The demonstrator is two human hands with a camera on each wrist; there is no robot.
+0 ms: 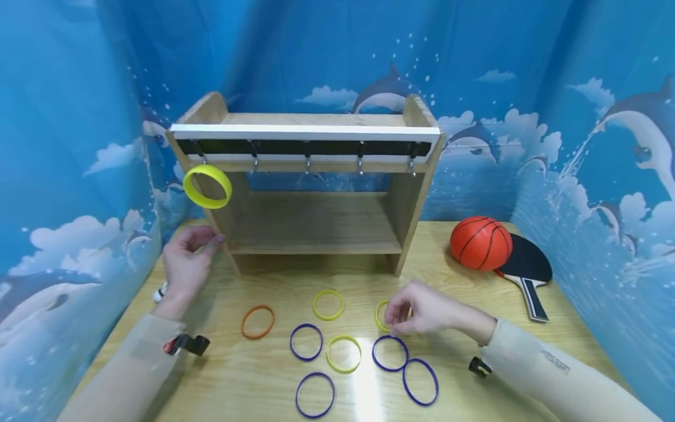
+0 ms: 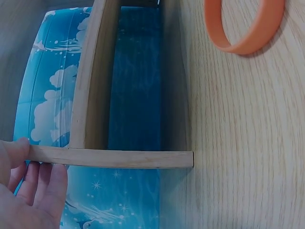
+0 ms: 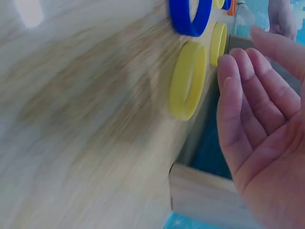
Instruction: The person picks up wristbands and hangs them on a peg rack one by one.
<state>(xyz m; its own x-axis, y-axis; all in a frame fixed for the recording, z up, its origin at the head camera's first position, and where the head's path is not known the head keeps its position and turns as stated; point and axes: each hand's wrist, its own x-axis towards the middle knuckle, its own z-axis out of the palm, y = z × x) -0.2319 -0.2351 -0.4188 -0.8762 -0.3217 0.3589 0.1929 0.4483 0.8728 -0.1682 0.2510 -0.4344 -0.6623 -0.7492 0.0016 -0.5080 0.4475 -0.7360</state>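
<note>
At the shelf's left side, my left hand [image 1: 190, 258] pinches the front edge of the side panel [image 2: 119, 158] of a wooden shelf [image 1: 316, 223], thumb on one face and fingers on the other. From the leftmost hook on the shelf's front rail hangs a yellow wristband [image 1: 225, 186]. My right hand [image 1: 422, 309] hovers over the table with fingers loosely bent and nothing between them. Just beside its fingertips lies another yellow wristband [image 3: 174, 98], partly hidden by the hand in the head view. A blue wristband [image 1: 390, 370] lies close in front of it.
Two more yellow wristbands, including one in the middle [image 1: 329, 318], several blue wristbands [image 1: 315, 416] and an orange wristband [image 1: 258, 337] lie on the table [image 1: 237, 387]. A red ball [image 1: 480, 243] rests by a table tennis bat [image 1: 529, 261] at right. Dolphin-print curtains surround the table.
</note>
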